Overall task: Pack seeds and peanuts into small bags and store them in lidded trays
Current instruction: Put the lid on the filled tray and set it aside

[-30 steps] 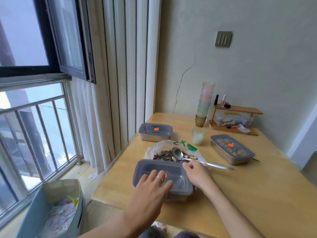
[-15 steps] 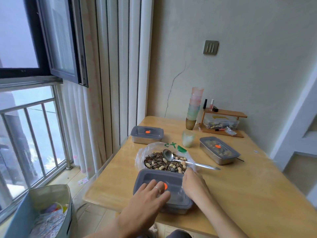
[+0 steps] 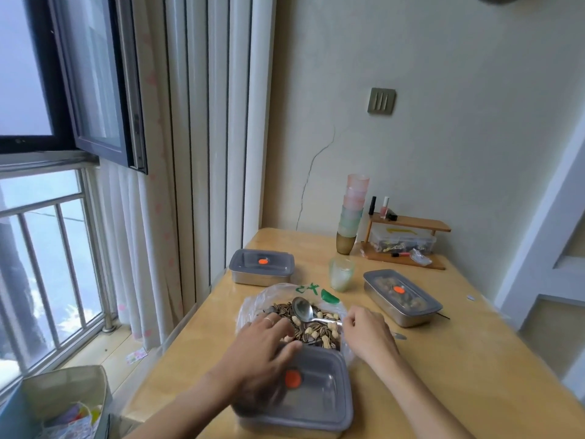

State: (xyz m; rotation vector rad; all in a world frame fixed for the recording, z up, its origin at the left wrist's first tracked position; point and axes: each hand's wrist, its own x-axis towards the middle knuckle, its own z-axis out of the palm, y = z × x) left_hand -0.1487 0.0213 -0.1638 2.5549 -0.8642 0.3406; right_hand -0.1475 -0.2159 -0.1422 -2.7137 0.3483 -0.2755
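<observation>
Seemingly well along: three lidded trays closed, near tray [image 3: 316,403], right tray [image 3: 402,297] (something visible through its lid), far tray [image 3: 261,267]. Plenty left to pack in the open bag [image 3: 310,327] of seeds and peanuts just behind the near tray. Left hand [image 3: 262,346] flat on that tray, fingers spread; right hand [image 3: 368,334] curled at the spoon [image 3: 304,308] handle, grip unclear. Cracked wall [image 3: 443,153], window [image 3: 47,217] at left, wooden table [image 3: 474,359] beneath.

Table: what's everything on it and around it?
table: 1, wooden, by window
trays: 3, steel with grey lids, near, far-left, right
bag: 1, clear, mid-table, holding seeds and peanuts
spoon: 1, silver, on the seeds
cup: 1, pale green, behind bag
cup stack: 1, pink and green, by wall
shelf: 1, wooden, far corner
bin: 1, pale, floor left
left hand: 1, over near tray's lid
right hand: 1, curled over spoon handle
</observation>
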